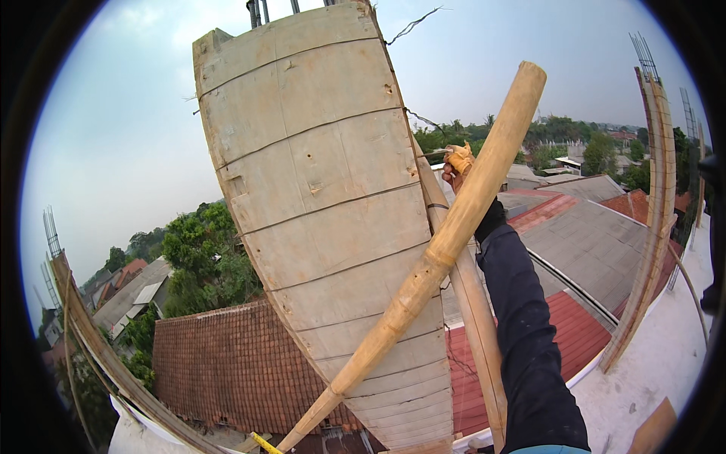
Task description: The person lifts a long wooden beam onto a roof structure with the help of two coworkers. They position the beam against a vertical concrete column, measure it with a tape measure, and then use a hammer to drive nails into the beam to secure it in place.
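Observation:
My right arm, in a dark sleeve, reaches up from the lower right. Behind a bamboo pole (431,265), my right hand (456,172) is closed beside the column's right edge. A worn orange-yellow piece (460,157) shows at its fingers, with a thin rod pointing toward the column; its kind is unclear. The pole slants across in front and hides part of the hand and wrist. The tall column formwork (318,166), of pale boards bound with wire, fills the middle. A second pole (476,325) leans along its right side. My left hand is out of view.
Wire ends (412,26) stick out from the column's upper right. Other formed columns with bare rebar stand at the left (91,333) and right (656,189). A pale ledge (650,393) runs along the right. Tiled roofs (227,356) lie below. A yellow strip (265,443) is at the bottom.

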Available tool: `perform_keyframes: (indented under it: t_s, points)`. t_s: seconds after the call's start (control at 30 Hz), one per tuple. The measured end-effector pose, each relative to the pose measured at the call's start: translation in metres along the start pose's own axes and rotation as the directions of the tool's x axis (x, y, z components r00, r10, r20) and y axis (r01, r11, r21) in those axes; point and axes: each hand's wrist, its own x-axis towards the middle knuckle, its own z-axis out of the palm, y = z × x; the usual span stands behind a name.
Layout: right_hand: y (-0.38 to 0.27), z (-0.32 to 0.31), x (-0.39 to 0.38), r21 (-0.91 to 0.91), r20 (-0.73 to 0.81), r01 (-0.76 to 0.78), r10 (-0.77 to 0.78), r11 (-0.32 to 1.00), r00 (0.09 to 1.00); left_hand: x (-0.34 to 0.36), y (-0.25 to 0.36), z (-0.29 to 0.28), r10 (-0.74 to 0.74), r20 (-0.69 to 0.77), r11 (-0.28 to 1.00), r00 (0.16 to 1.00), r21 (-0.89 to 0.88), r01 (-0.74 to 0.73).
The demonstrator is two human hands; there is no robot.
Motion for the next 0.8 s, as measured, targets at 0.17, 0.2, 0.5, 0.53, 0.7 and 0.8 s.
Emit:
perform_keyframes:
  t_s: [0.17,0.2,0.5,0.53,0.7,0.8]
  points:
    - [0.006,0.005,0.013,-0.068,0.154,0.175,-0.163,0.982,0.975,0.004,-0.007,-0.009,-0.021,-0.014,1.0,1.0,0.003,0.021]
    - [0.006,0.006,0.012,-0.086,0.192,0.187,-0.168,0.978,0.967,0.003,-0.007,-0.01,-0.022,-0.019,1.0,1.0,0.001,0.022]
    - [0.005,-0.005,0.002,0.057,0.354,0.006,-0.026,0.998,0.935,-0.003,-0.003,-0.011,-0.037,-0.027,0.999,0.999,0.004,0.037]
    - [0.005,-0.009,0.003,0.083,0.353,-0.02,-0.011,0.996,0.936,-0.003,-0.002,-0.011,-0.037,-0.027,0.999,0.999,0.004,0.037]
    - [0.002,-0.031,0.013,0.021,0.233,-0.044,0.038,0.999,0.972,-0.004,0.0,-0.01,-0.042,-0.024,0.999,0.999,0.002,0.042]
    - [0.003,-0.037,0.009,0.055,0.19,-0.108,0.095,0.993,0.977,-0.004,0.001,-0.01,-0.047,-0.017,0.999,0.999,-0.002,0.047]
